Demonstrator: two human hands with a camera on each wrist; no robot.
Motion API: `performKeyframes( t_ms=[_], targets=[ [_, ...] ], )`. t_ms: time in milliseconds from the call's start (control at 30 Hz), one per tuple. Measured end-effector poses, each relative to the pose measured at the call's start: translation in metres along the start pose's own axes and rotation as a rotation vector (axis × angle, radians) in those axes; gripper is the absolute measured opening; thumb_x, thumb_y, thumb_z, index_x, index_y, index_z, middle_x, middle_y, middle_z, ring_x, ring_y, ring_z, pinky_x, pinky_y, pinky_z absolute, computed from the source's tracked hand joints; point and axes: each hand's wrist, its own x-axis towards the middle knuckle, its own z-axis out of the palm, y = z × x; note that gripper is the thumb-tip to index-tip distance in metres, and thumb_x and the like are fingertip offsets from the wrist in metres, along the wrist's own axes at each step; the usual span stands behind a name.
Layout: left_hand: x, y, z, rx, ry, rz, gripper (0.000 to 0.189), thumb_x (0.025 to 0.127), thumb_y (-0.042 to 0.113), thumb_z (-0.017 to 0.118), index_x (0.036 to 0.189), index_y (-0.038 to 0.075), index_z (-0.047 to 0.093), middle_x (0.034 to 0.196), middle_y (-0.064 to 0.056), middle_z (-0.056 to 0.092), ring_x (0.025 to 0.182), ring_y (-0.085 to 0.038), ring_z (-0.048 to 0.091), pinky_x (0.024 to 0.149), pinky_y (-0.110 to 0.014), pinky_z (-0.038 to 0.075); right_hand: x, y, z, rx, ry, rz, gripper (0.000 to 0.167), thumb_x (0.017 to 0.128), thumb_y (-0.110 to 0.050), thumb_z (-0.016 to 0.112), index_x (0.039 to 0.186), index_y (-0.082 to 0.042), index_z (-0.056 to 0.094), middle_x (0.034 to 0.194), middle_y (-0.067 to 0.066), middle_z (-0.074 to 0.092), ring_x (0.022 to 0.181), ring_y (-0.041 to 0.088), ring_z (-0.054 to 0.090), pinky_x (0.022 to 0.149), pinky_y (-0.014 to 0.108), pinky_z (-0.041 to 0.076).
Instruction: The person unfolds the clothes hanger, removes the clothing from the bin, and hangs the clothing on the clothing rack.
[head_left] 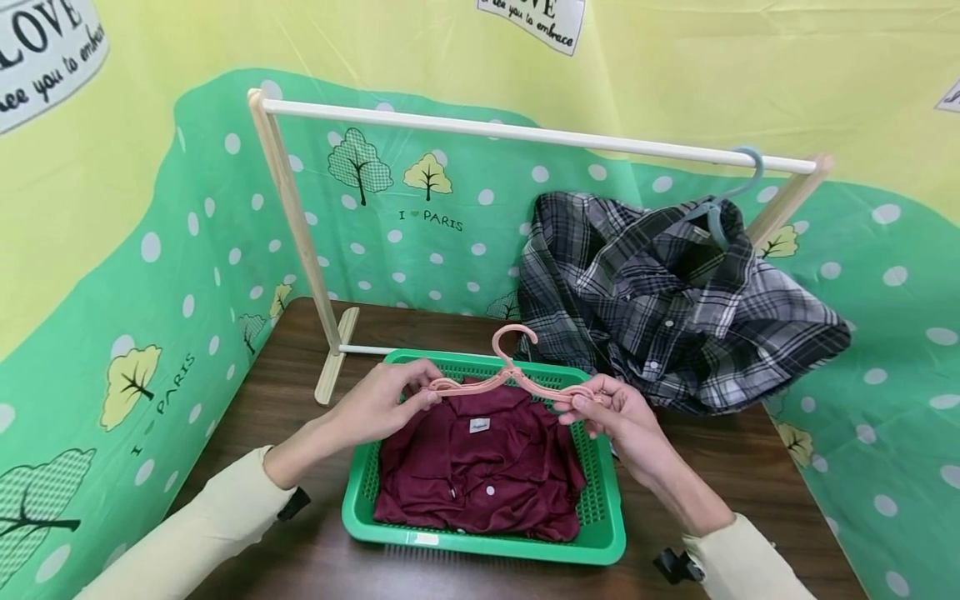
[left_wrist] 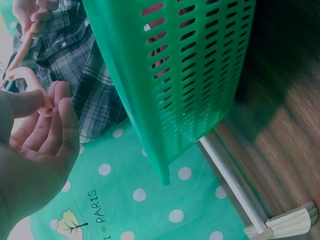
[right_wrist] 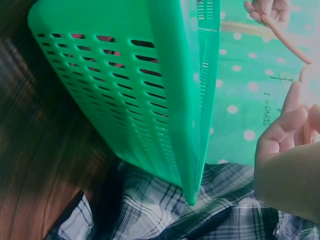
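A pink clothes hanger [head_left: 480, 385] is held up over the green basket [head_left: 480, 546], its hook pointing away from me. My left hand [head_left: 386, 400] pinches one end of it between thumb and fingers. At the other end, my right hand [head_left: 618, 417] grips the arm tip with curled fingers. Beneath the hanger a maroon shirt [head_left: 487, 475] lies in the basket, collar and label toward the far side. In the left wrist view the hanger's end [left_wrist: 46, 107] sits between thumb and fingertips.
A rack with a white rail [head_left: 480, 127] and wooden legs stands behind the basket. From its right end a black-and-white plaid shirt [head_left: 637, 292] hangs on a blue hanger [head_left: 753, 171]. The dark wooden table [head_left: 300, 533] is bounded by a patterned cloth backdrop [head_left: 187, 208].
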Motion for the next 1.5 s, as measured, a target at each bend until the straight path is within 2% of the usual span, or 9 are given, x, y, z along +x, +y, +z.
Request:
performKeyframes(
  t_ms=[233, 400, 633, 733, 867, 1000, 1300, 1367, 1500],
  targets=[
    [0.001, 0.0, 0.009, -0.044, -0.072, 0.001, 0.019, 0.117, 0.008, 0.058, 0.132, 0.011, 0.069, 0.102, -0.001, 0.07, 0.081, -0.005, 0.056, 0.076, -0.026, 0.054, 0.003, 0.006, 0.007, -0.14, 0.058, -0.044, 0.007, 0.115, -0.008, 0.065, 0.113, -0.014, 0.068, 0.103, -0.008, 0.088, 0.092, 0.004, 0.083, 0.068, 0.023, 0.05],
    [0.0, 0.0, 0.017, -0.043, -0.118, 0.038, 0.019, 0.121, 0.014, 0.051, 0.131, 0.009, 0.066, 0.103, -0.001, 0.07, 0.087, -0.006, 0.06, 0.08, -0.028, 0.057, 0.003, 0.006, 0.012, -0.277, 0.112, -0.079, 0.002, 0.11, -0.002, 0.07, 0.112, -0.002, 0.069, 0.098, -0.015, 0.082, 0.081, 0.0, 0.068, 0.069, 0.025, 0.051],
    [-0.001, 0.002, 0.021, -0.056, -0.174, 0.0, 0.015, 0.122, 0.011, 0.045, 0.127, 0.006, 0.058, 0.099, -0.001, 0.063, 0.085, -0.006, 0.057, 0.081, -0.028, 0.056, 0.001, 0.002, 0.02, -0.792, 0.261, -0.215, 0.018, 0.095, -0.009, 0.092, 0.108, -0.019, 0.084, 0.101, -0.002, 0.072, 0.082, 0.015, 0.059, 0.069, 0.024, 0.047],
    [0.0, 0.004, 0.021, -0.042, -0.178, 0.002, 0.014, 0.122, 0.011, 0.044, 0.127, 0.006, 0.057, 0.098, -0.001, 0.062, 0.085, -0.006, 0.055, 0.08, -0.028, 0.055, 0.002, 0.001, 0.024, -0.924, 0.308, -0.31, 0.031, 0.09, -0.006, 0.096, 0.115, -0.019, 0.084, 0.101, -0.001, 0.073, 0.076, 0.015, 0.057, 0.065, 0.025, 0.045],
    [0.0, 0.007, 0.021, -0.022, -0.172, 0.016, 0.014, 0.122, 0.01, 0.044, 0.128, 0.007, 0.056, 0.098, -0.001, 0.061, 0.086, -0.007, 0.053, 0.079, -0.027, 0.052, 0.004, -0.001, 0.028, -0.924, 0.303, -0.369, 0.034, 0.09, -0.001, 0.094, 0.119, -0.016, 0.084, 0.093, -0.003, 0.079, 0.068, 0.002, 0.058, 0.061, 0.024, 0.048],
    [-0.001, 0.007, 0.021, -0.018, -0.178, 0.006, 0.014, 0.122, 0.011, 0.043, 0.129, 0.008, 0.055, 0.099, -0.001, 0.059, 0.087, -0.008, 0.052, 0.081, -0.027, 0.049, 0.003, -0.002, 0.029, -0.878, 0.293, -0.34, 0.026, 0.095, -0.004, 0.09, 0.117, -0.017, 0.085, 0.088, -0.005, 0.079, 0.071, -0.002, 0.061, 0.063, 0.024, 0.051],
    [-0.002, 0.003, 0.021, -0.029, -0.179, -0.021, 0.015, 0.122, 0.012, 0.042, 0.13, 0.008, 0.054, 0.1, -0.003, 0.057, 0.093, -0.012, 0.052, 0.085, -0.028, 0.045, 0.004, -0.003, 0.022, -0.454, 0.32, -0.195, 0.024, 0.107, 0.001, 0.074, 0.13, 0.001, 0.076, 0.093, -0.008, 0.077, 0.075, 0.008, 0.068, 0.07, 0.023, 0.061],
    [-0.002, 0.004, 0.02, -0.02, -0.178, -0.015, 0.015, 0.122, 0.012, 0.042, 0.13, 0.008, 0.054, 0.101, -0.004, 0.058, 0.094, -0.012, 0.053, 0.085, -0.029, 0.046, 0.003, -0.004, 0.022, -0.46, 0.332, -0.195, 0.027, 0.108, 0.0, 0.073, 0.135, -0.001, 0.075, 0.096, -0.011, 0.075, 0.072, 0.008, 0.066, 0.068, 0.023, 0.059],
    [-0.002, 0.005, 0.019, 0.015, -0.175, 0.009, 0.015, 0.122, 0.011, 0.042, 0.13, 0.007, 0.053, 0.104, -0.007, 0.06, 0.095, -0.013, 0.053, 0.087, -0.03, 0.046, 0.003, -0.008, 0.026, -0.621, 0.386, -0.279, 0.035, 0.104, -0.004, 0.081, 0.137, -0.013, 0.078, 0.108, -0.005, 0.073, 0.067, 0.009, 0.055, 0.06, 0.023, 0.045]
  ],
)
